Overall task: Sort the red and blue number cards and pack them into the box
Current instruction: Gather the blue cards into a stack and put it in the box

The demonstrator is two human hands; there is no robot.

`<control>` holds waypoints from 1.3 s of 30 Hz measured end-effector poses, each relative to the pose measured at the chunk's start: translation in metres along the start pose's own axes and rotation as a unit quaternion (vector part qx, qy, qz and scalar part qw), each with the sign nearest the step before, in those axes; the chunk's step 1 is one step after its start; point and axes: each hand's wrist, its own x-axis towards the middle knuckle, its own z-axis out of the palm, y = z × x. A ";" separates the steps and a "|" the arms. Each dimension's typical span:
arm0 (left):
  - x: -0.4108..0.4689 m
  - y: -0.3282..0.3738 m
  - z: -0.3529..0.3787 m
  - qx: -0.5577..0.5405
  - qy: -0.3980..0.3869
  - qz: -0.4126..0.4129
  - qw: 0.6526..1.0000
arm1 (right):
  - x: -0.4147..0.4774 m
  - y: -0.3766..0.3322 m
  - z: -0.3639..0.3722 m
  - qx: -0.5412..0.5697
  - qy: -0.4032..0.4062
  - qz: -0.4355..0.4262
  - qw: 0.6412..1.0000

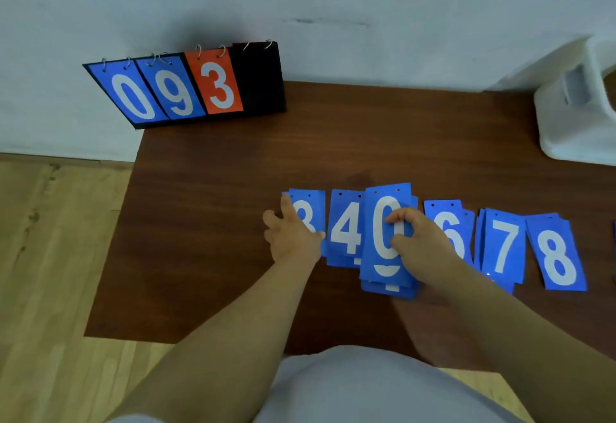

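While the blue number cards lie in a row across the middle of the dark wooden table (206, 222), the right hand (423, 242) pinches the blue 0 card (380, 232) at its right edge, thumb below and forefinger curled above. That card lies on top of a small pile of blue cards at the centre of the row, and the lower edges of the cards under it show at six o'clock of it.

At nine o'clock of the 0 card sits the blue 4 pile (345, 229), partly overlapped by it. Further toward nine o'clock lies the leftmost blue pile (313, 206), whose digit reads like a 3 but is half hidden. The left hand (293, 239) rests flat on this pile with fingers spread and holds nothing.

Toward three o'clock follow the blue 6 pile (448, 216), partly hidden by the right wrist, then the blue 7 pile (503, 246) and the blue 8 pile (556, 256).

At ten o'clock on the table a black flip scoreboard (263, 82) leans at the wall (333, 5), showing blue 0, blue 9 and a red 3 card (216, 84) on metal rings. A white plastic box (573, 122) stands at two o'clock, cut by the frame edge. Pale wooden floor (50, 256) shows at eight o'clock.
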 end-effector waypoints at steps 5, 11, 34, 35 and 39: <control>0.001 -0.010 -0.007 -0.053 -0.017 0.039 0.998 | 0.003 -0.006 0.010 0.032 -0.005 0.030 0.999; 0.010 -0.024 -0.028 -0.242 -0.036 0.000 0.970 | 0.004 -0.013 0.015 0.059 0.006 0.054 0.997; -0.055 0.033 -0.079 -0.382 0.003 0.104 0.918 | -0.013 -0.039 -0.037 0.333 0.003 -0.056 0.941; -0.064 0.039 -0.077 -0.376 -0.001 0.109 0.920 | -0.015 -0.036 -0.046 0.345 -0.001 -0.062 0.937; -0.101 0.070 -0.062 -0.371 -0.029 0.130 0.919 | -0.032 -0.022 -0.087 0.460 -0.046 -0.060 0.885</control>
